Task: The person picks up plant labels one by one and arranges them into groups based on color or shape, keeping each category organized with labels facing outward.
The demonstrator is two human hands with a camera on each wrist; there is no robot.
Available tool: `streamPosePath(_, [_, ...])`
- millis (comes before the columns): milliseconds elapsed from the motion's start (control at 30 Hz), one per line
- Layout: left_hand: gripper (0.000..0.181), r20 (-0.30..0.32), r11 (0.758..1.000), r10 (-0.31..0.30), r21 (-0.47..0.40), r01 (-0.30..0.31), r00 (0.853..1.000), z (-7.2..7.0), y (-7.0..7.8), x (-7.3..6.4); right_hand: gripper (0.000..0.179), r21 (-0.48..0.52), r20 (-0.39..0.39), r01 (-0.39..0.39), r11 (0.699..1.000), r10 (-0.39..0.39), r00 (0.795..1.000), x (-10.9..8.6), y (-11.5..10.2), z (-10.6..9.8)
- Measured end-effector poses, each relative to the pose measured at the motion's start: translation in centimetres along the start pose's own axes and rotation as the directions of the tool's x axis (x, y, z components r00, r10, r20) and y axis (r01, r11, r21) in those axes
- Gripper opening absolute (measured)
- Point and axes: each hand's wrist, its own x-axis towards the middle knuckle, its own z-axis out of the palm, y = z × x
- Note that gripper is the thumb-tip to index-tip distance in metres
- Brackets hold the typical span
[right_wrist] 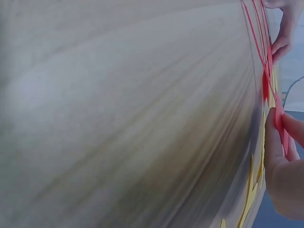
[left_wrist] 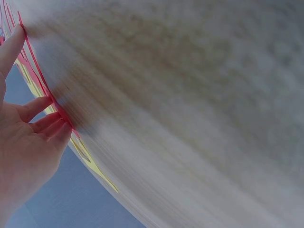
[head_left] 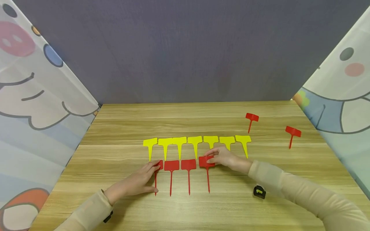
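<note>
My right hand [head_left: 224,158] pinches the head of a red T-shaped plant label [head_left: 207,171] between thumb and fingers, its stem pointing toward me. That label is at the right end of a row of red ones, beside another red label [head_left: 188,165]. At the row's left end, my left hand [head_left: 136,181] rests with fingertips on the head of a red label [head_left: 155,183] and thumb by the stem's lower end. In the left wrist view the left fingers [left_wrist: 45,121] lie extended along it. Between the hands lies one more red label [head_left: 171,166].
Behind the red row runs a line of several yellow T-shaped plant labels [head_left: 195,141], some partly hidden by the right hand. Two loose red labels, one farther back [head_left: 252,118] and one farther right [head_left: 293,132], lie on the wooden table [head_left: 185,215]. A grey panel [head_left: 185,57] stands behind it.
</note>
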Motion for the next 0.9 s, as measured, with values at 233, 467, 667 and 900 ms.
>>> streamPosePath(233, [0.077,0.001,1.000,0.000,0.009,0.000,1.000,0.01,0.07,0.00,0.025,-0.159,-0.063,0.047,0.986,-0.058,0.996,-0.06,0.04,0.49])
streamPosePath(467, [0.077,0.003,1.000,-0.002,0.004,0.002,1.000,-0.04,0.09,-0.03,0.022,-0.284,-0.048,0.173,0.943,-0.194,0.980,-0.25,0.14,0.70])
streamPosePath(667, [0.077,-0.006,1.000,0.013,0.004,-0.013,1.000,-0.06,0.11,-0.03,0.022,-0.360,-0.032,0.242,0.901,-0.271,0.962,-0.41,0.23,0.81])
streamPosePath(900, [0.077,-0.004,1.000,0.012,-0.004,-0.012,1.000,-0.16,0.14,-0.04,0.021,-0.451,-0.012,0.288,0.845,-0.328,0.945,-0.51,0.19,0.99])
